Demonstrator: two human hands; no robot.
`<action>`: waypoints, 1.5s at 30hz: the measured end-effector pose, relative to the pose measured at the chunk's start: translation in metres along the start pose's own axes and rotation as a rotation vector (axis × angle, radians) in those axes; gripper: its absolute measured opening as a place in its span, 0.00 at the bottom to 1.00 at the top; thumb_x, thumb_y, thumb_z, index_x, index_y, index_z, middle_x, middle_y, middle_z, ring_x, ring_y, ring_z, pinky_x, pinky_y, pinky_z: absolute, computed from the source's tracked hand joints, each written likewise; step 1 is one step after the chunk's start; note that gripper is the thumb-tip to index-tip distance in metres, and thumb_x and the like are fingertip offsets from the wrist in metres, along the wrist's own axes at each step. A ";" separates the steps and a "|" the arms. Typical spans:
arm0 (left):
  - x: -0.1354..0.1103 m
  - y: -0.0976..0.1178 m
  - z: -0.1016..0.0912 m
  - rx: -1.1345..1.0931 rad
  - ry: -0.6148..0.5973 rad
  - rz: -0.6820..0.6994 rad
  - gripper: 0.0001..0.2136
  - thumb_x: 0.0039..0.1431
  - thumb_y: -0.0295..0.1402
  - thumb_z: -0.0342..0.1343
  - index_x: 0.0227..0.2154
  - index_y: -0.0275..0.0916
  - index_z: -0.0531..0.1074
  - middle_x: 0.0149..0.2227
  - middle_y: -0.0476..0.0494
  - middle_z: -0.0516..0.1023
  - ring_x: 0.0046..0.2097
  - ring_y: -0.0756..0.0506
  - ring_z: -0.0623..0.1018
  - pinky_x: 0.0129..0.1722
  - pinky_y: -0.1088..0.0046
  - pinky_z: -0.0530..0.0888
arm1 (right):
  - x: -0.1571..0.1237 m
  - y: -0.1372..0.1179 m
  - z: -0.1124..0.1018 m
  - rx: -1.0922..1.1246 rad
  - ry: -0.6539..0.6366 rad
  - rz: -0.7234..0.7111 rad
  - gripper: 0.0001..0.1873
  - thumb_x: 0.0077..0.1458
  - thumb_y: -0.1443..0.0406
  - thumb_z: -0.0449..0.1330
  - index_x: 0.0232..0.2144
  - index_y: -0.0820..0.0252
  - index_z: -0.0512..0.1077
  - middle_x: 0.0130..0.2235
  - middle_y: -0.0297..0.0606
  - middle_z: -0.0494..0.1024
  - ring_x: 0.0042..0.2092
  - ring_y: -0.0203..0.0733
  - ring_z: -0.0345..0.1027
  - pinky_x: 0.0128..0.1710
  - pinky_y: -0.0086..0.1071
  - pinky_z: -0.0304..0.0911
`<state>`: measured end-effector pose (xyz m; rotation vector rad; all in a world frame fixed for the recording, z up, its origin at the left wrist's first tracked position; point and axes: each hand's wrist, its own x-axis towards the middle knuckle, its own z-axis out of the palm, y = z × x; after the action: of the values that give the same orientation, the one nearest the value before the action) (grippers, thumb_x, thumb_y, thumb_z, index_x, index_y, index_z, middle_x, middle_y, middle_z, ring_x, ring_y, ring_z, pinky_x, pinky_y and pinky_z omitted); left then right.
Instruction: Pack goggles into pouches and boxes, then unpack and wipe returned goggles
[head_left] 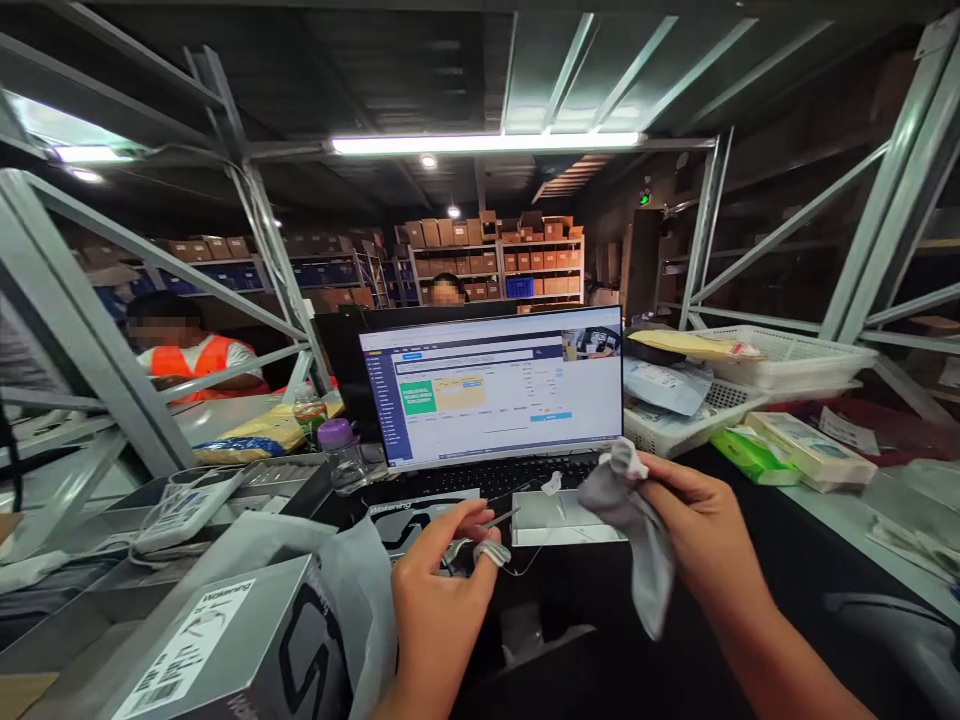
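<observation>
From my remote seat, my right hand (pixel 694 520) pinches a grey cloth (pixel 651 565) by its top, near right, probably so it hangs free; my left hand (pixel 446 590), near centre, grasps a thin metal piece (pixel 502 517), tip angled right.

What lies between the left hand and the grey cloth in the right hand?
In the head view, a flat grey box shows between the left hand and the grey cloth, with a small white scrap at its far edge.

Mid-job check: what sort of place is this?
Probably a warehouse packing station: cardboard boxes line the rear shelves, a person at left wears an orange vest, and a monitor stands ahead.
</observation>
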<state>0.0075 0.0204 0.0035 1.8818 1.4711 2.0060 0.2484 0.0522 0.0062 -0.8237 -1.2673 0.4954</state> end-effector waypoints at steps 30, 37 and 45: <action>-0.023 0.008 0.001 0.020 -0.277 0.120 0.13 0.49 0.30 0.60 0.39 0.46 0.80 0.34 0.51 0.85 0.32 0.46 0.84 0.33 0.76 0.80 | -0.035 -0.034 0.038 -0.053 -0.824 -0.458 0.16 0.67 0.63 0.49 0.45 0.54 0.77 0.43 0.40 0.77 0.43 0.42 0.68 0.48 0.34 0.68; -0.022 -0.001 0.004 0.075 -0.415 0.031 0.19 0.52 0.29 0.57 0.48 0.46 0.77 0.42 0.46 0.85 0.38 0.43 0.84 0.39 0.71 0.81 | -0.032 -0.034 0.031 -0.168 -0.888 -0.391 0.20 0.63 0.73 0.50 0.49 0.53 0.76 0.49 0.41 0.73 0.51 0.43 0.68 0.53 0.39 0.68; -0.015 0.012 0.004 0.354 -0.544 -0.061 0.16 0.52 0.31 0.52 0.43 0.45 0.78 0.31 0.46 0.84 0.32 0.39 0.83 0.29 0.66 0.77 | -0.022 -0.018 0.040 0.073 -0.937 -0.240 0.18 0.68 0.56 0.50 0.39 0.58 0.78 0.41 0.39 0.72 0.44 0.41 0.67 0.49 0.35 0.64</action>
<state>0.0217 0.0076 -0.0014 2.2254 1.7463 1.1126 0.2021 0.0355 0.0097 -0.3454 -2.1570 0.7641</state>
